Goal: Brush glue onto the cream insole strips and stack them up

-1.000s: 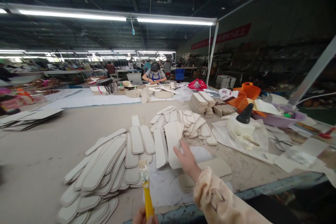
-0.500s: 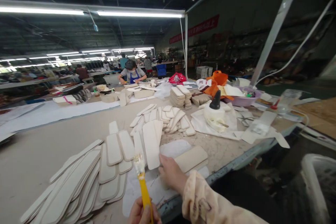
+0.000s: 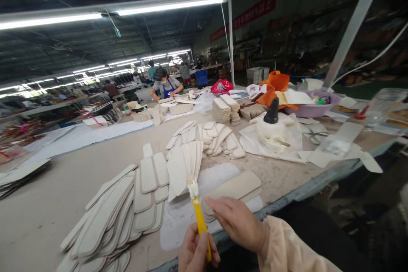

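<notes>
My left hand [image 3: 196, 251] is at the bottom edge, closed around the yellow handle of a small brush [image 3: 199, 214] whose white bristles point up. My right hand [image 3: 239, 221], in a cream sleeve, lies just right of the brush with its fingers stretched out and nothing in them. Its fingertips rest at the near end of a low stack of beige oblong pieces [image 3: 236, 185]. That stack sits on a white sheet [image 3: 219, 170]. Beyond the brush, several pale oblong pieces [image 3: 183, 161] stand fanned out.
Long pale strips [image 3: 105, 212] are piled at the left. A white glue bottle with a black cap [image 3: 272, 125], scissors [image 3: 314, 136], a purple basin [image 3: 310, 108] and stacked pieces [image 3: 225, 110] lie to the right. The table edge [image 3: 306, 191] runs close by. A person [image 3: 165, 85] works at the far end.
My right hand has let go of the pale piece it laid on the fan and drawn back to the beige stack. The brush has shifted right, towards that hand.
</notes>
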Available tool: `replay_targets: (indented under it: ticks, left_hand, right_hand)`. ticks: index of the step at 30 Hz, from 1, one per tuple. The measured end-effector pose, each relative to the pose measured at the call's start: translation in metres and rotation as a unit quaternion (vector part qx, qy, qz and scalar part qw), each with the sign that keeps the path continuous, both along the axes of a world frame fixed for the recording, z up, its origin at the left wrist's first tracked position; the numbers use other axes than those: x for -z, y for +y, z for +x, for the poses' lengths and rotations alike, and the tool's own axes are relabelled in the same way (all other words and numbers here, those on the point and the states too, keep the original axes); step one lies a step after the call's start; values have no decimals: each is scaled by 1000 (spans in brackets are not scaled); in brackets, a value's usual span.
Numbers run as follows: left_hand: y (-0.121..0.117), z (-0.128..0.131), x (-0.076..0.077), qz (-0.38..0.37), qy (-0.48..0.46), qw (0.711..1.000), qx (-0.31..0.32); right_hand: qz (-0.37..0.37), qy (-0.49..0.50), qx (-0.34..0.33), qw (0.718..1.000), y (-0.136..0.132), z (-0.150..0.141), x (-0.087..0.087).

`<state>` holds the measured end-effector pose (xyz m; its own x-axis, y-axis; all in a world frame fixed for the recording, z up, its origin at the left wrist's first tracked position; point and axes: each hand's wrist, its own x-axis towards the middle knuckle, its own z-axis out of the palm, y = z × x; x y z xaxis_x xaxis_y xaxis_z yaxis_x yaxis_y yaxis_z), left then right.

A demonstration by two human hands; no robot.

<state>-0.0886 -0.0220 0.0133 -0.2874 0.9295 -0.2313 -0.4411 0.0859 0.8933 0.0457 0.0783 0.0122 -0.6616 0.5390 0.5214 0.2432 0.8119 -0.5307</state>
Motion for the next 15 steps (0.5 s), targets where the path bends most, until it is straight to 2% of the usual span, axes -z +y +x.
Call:
replay_targets:
  ticks: [3, 6, 11, 15]
  left_hand:
    - [12, 22, 3, -17, 13, 999, 43]
    - [23, 39, 2, -29, 36, 997, 62]
    - [34, 57, -1, -28, 95, 988, 117]
    - [39, 64, 11, 20, 164, 977, 138]
  right_hand:
    - [81, -81, -2, 993, -11, 19, 0]
    - [110, -93, 51, 988, -12, 29, 1]
    - [103, -111, 101, 983, -2, 48, 0]
    - [74, -71, 123, 987, 8, 76, -2]
